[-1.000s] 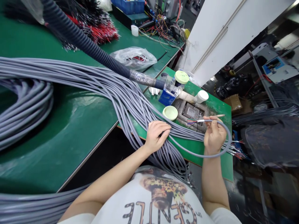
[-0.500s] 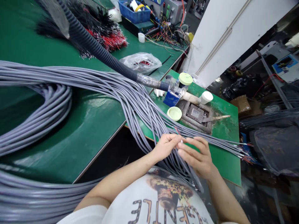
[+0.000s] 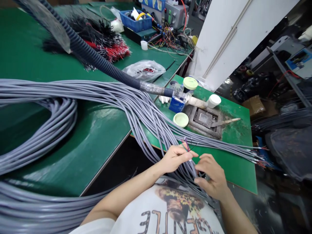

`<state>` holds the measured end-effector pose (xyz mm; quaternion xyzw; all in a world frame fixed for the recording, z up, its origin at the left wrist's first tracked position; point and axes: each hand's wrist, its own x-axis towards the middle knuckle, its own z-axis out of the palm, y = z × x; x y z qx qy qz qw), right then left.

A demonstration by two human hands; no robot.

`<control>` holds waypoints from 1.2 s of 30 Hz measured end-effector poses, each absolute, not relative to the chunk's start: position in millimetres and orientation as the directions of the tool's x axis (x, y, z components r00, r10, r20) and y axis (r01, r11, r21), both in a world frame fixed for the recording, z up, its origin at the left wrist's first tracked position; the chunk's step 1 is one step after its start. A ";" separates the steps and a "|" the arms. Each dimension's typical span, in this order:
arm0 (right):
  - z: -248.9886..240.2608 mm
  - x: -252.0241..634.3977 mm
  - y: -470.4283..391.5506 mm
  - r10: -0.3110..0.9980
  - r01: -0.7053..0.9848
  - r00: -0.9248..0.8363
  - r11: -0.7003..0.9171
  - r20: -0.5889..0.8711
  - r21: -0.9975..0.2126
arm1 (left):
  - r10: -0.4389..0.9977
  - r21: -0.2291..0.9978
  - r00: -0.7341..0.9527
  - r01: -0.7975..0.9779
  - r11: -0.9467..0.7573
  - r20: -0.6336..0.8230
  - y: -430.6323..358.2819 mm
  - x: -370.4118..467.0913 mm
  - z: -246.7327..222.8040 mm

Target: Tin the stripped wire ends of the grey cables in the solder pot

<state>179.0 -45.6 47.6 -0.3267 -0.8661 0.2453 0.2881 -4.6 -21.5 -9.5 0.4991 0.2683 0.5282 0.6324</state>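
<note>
My left hand (image 3: pixel 176 158) pinches the end of a grey cable, whose thin coloured wires (image 3: pixel 186 145) fan out above the fingers. Just to the right, my right hand (image 3: pixel 211 174) is curved with thumb and fingers apart, beside the hanging grey cables; nothing shows clearly between its fingertips. A thick bundle of grey cables (image 3: pixel 104 92) runs from the left over the bench and past both hands. More cable ends with bared coloured wires (image 3: pixel 262 161) lie over the right edge of the small green table.
A dark corrugated hose (image 3: pixel 104 63) crosses above the green bench (image 3: pixel 102 130). On the small table (image 3: pixel 240 169) are a soldering pot (image 3: pixel 203 118) with a flat tool, a pale green dish (image 3: pixel 180 120) and a white cup (image 3: pixel 214 100).
My right hand has moved away from my left fingertips, down and to the right. The coloured wires above my left hand now stand more spread out. The view has shifted slightly.
</note>
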 end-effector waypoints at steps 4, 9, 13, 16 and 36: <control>40.9 174.0 -48.8 0.740 0.425 -0.605 0.612 0.293 -0.667 | 0.920 0.930 0.305 -0.340 -0.138 0.247 -21.5 -2.4 -8.4; 39.4 176.0 -50.0 0.746 0.432 -0.605 0.602 0.279 -0.672 | 0.912 0.941 0.319 -0.296 -0.164 0.260 -22.1 -1.3 -8.5; 38.3 177.2 -51.8 0.756 0.446 -0.591 0.598 0.282 -0.666 | 0.908 0.932 0.329 -0.333 -0.144 0.258 -22.9 0.9 -10.0; 35.7 178.5 -53.6 0.763 0.458 -0.583 0.591 0.277 -0.663 | 0.908 0.925 0.334 -0.358 -0.124 0.251 -23.8 2.0 -10.6; 31.9 177.8 -53.7 0.784 0.479 -0.572 0.558 0.241 -0.677 | 0.902 0.923 0.357 -0.373 -0.100 0.242 -22.2 1.9 -15.7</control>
